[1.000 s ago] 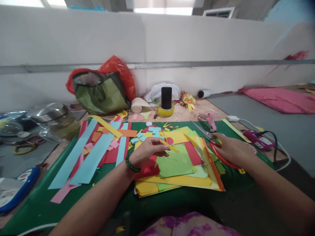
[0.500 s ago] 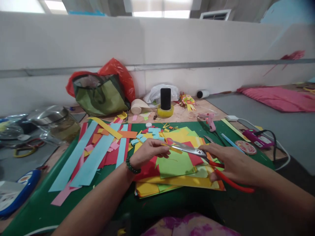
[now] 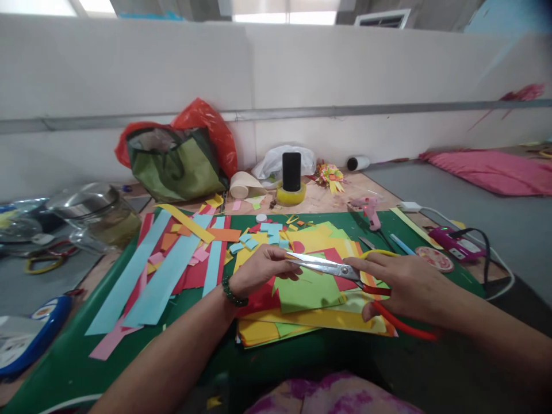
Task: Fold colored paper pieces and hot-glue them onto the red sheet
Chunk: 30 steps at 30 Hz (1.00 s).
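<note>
My left hand [image 3: 273,265], with a green bead bracelet at the wrist, pinches thumb and fingers together over the paper pile. The small yellow paper strip at its fingertips is mostly hidden now. My right hand [image 3: 394,282] is wrapped round the handles of a pair of scissors [image 3: 325,266], one handle red and the other yellow. The scissor blades look nearly closed, and their tips reach the left fingertips. Beneath lie stacked coloured sheets, with a green sheet [image 3: 306,293] on top and yellow sheets [image 3: 284,328] below.
Blue paper strips [image 3: 168,282] and small cut squares [image 3: 271,229] lie on the green mat [image 3: 207,356]. Behind stand a phone [image 3: 291,171] in a tape roll [image 3: 291,195] and a green bag [image 3: 181,167]. A pink glue gun [image 3: 370,214] sits right; a glass jar [image 3: 95,213] left.
The scissor blades have drawn closer together, and the yellow handle now shows above my right hand. The yellow strip across the blades is no longer visible. My left hand has barely shifted.
</note>
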Each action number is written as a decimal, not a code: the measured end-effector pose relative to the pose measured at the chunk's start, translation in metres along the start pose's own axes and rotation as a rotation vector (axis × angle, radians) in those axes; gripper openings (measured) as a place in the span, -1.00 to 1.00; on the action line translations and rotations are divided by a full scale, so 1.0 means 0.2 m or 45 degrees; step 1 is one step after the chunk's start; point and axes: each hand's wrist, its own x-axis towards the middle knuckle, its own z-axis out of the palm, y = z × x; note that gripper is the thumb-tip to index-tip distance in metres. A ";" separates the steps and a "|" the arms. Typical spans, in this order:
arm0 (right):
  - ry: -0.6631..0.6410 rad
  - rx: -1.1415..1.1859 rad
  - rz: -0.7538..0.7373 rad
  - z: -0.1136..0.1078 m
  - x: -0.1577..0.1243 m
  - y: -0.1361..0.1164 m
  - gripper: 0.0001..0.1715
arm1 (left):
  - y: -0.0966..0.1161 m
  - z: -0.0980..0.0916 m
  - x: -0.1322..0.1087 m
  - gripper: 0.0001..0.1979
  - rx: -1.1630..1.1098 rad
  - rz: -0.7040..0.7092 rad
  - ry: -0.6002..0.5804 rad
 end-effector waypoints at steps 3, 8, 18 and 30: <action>0.043 -0.055 -0.036 0.00 0.01 0.00 -0.20 | 0.00 0.01 0.00 -0.69 -0.010 -0.020 0.006; 0.091 -0.069 -0.067 0.01 0.01 0.01 -0.27 | 0.01 0.02 0.00 -0.66 -0.026 -0.040 0.016; 0.031 -0.024 -0.008 0.02 0.01 0.00 -0.23 | 0.01 0.02 -0.01 -0.67 -0.003 -0.034 -0.003; -0.167 -0.030 0.794 0.06 0.03 0.15 -0.47 | 0.04 0.00 -0.01 -0.59 -0.019 -0.068 0.047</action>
